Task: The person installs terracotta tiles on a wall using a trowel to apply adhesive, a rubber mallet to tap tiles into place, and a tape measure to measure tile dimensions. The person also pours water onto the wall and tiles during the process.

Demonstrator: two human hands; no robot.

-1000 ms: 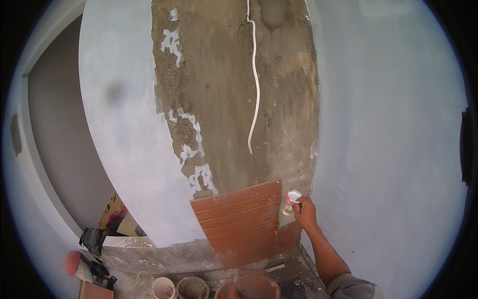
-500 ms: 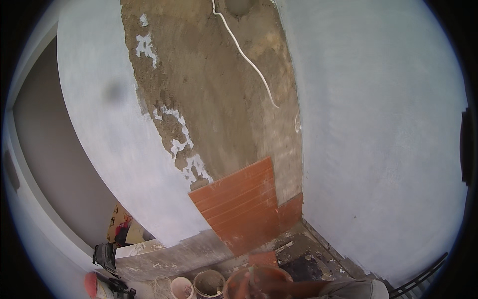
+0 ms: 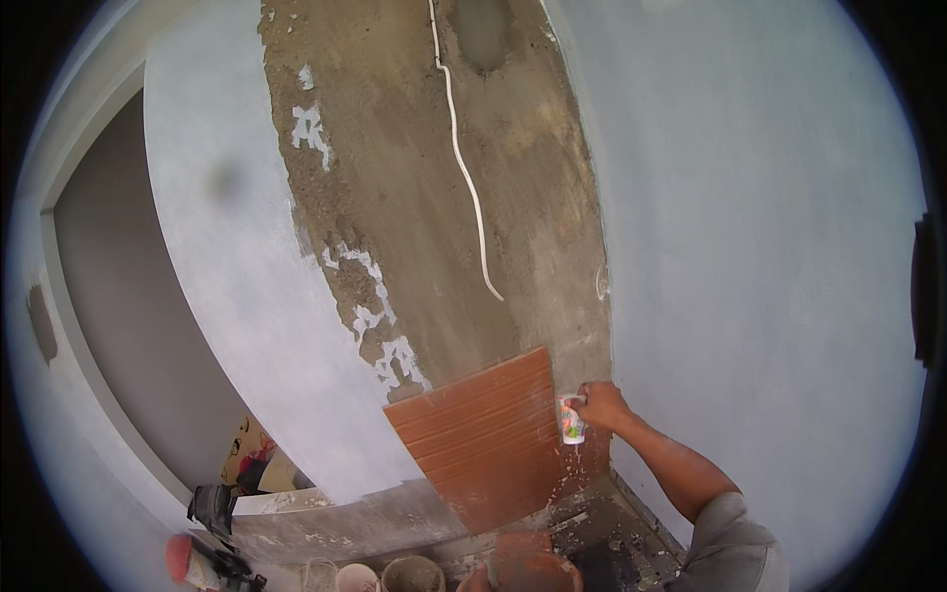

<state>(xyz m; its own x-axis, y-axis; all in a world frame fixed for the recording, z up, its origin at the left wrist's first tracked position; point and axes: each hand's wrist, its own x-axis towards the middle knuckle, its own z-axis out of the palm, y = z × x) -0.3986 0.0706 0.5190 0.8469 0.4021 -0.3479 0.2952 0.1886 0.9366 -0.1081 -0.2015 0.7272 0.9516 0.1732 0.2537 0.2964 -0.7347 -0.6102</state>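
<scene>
My right hand [image 3: 602, 407] reaches out to the bare strip of wall beside the terracotta tiles, fingers closed round a white plastic cup [image 3: 572, 419] with a colourful print. Below the cup, drops of pale liquid scatter in front of the ribbed terracotta tiles [image 3: 483, 439]. At the bottom edge, a small part of what looks like my left hand [image 3: 477, 580] shows by the rim of an orange-brown basin [image 3: 538, 570]; its fingers cannot be made out.
A white conduit [image 3: 464, 168] hangs down the rough cement wall [image 3: 414, 197]. Painted walls [image 3: 760, 247] flank it. Two buckets [image 3: 414, 572] stand left of the basin. Wet debris [image 3: 612, 528] covers the corner floor. A dark bag [image 3: 211, 511] hangs on the ledge at left.
My right hand has risen from the basin to the wall with the cup, and drops now fall in front of the tiles. The view has shifted slightly, and the conduit's lower end has swung left.
</scene>
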